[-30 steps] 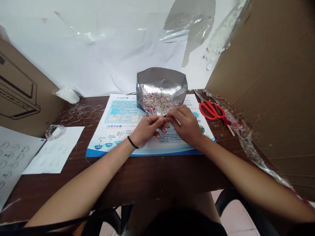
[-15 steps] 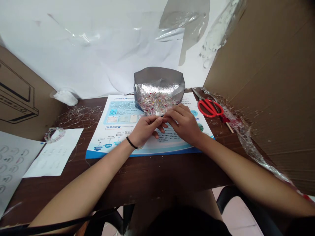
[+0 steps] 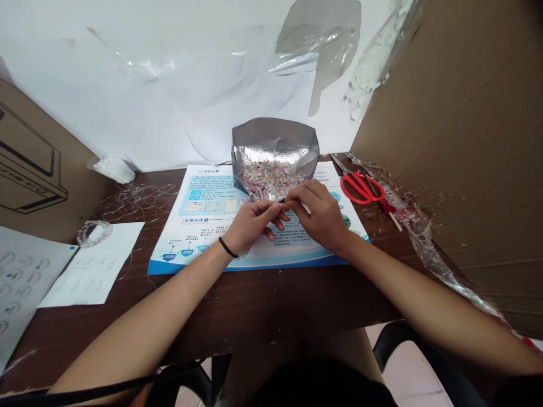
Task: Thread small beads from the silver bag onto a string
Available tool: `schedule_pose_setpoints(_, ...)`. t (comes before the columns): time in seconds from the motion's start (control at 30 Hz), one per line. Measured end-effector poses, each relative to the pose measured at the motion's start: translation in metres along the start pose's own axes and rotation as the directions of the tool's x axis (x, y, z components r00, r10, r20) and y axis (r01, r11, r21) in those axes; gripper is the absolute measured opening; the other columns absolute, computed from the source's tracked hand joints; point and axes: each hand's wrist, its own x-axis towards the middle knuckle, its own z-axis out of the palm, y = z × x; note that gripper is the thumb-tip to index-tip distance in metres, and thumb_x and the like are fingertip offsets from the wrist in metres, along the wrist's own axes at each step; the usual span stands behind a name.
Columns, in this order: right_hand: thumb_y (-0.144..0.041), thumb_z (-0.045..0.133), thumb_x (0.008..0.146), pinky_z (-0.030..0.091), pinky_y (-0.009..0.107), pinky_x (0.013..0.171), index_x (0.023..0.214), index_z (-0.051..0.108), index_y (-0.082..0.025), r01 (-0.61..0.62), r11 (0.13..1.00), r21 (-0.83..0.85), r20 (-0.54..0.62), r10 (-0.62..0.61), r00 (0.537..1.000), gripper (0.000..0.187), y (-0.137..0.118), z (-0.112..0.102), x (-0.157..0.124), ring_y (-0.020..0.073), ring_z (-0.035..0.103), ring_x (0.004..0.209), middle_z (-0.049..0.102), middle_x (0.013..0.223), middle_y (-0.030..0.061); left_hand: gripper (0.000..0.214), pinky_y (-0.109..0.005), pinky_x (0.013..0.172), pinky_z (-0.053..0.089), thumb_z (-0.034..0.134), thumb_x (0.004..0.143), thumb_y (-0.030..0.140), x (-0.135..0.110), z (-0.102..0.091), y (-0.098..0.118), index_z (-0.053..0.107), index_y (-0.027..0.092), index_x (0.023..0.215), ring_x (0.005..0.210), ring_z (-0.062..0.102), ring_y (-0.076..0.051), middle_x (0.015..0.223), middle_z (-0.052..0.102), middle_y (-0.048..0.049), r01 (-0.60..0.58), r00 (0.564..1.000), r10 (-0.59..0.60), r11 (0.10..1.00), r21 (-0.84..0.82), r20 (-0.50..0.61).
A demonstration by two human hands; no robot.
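Observation:
My left hand (image 3: 251,225) and my right hand (image 3: 319,213) meet fingertip to fingertip over a blue and white printed sheet (image 3: 212,217). Both are pinched closed on something too small to make out. A black band circles my left wrist. Just behind the fingers stands an open silver foil bag (image 3: 275,146) full of small mixed-colour beads (image 3: 270,173).
Red-handled scissors (image 3: 362,188) lie right of the bag, beside a thin stick and crinkled clear plastic. A beaded bracelet (image 3: 94,232) rests on white paper (image 3: 95,268) at left, near tangled clear thread (image 3: 138,198). Cardboard walls stand on both sides of the brown table (image 3: 263,302).
Almost nothing has moved. Both hands stay pinched together in front of the bag; the view has only shifted slightly.

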Motion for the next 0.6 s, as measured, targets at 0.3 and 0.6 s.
schedule_pose_setpoints(0.3,-0.022,0.045,0.089,0.038,0.032,0.073,0.078,0.055,-0.02,0.016,0.999,-0.029,0.016,-0.016,1.0,0.015,-0.0002,0.0004,-0.0004,0.0166,0.052,0.082,0.06,0.08,0.0031,0.027,-0.016,0.04,0.042,0.056,0.081,0.04,0.0008,-0.0006,-0.0011,0.064,0.014,0.085,0.063,0.059,-0.009,0.084,0.066,-0.0081,-0.008,1.0,0.008,1.0,0.011,0.013)
schedule_pose_setpoints(0.6,-0.025,0.046,0.089,0.038,0.032,0.073,0.08,0.055,-0.02,0.044,0.999,-0.02,0.01,-0.044,0.999,0.015,0.0012,0.0029,-0.0018,0.0169,0.053,0.083,0.061,0.081,0.0034,0.023,-0.015,0.037,0.042,0.057,0.081,0.035,-0.0003,0.0017,0.0002,0.063,0.012,0.079,0.058,0.057,-0.008,0.078,0.064,-0.0061,-0.025,1.0,0.026,0.999,-0.027,0.009)
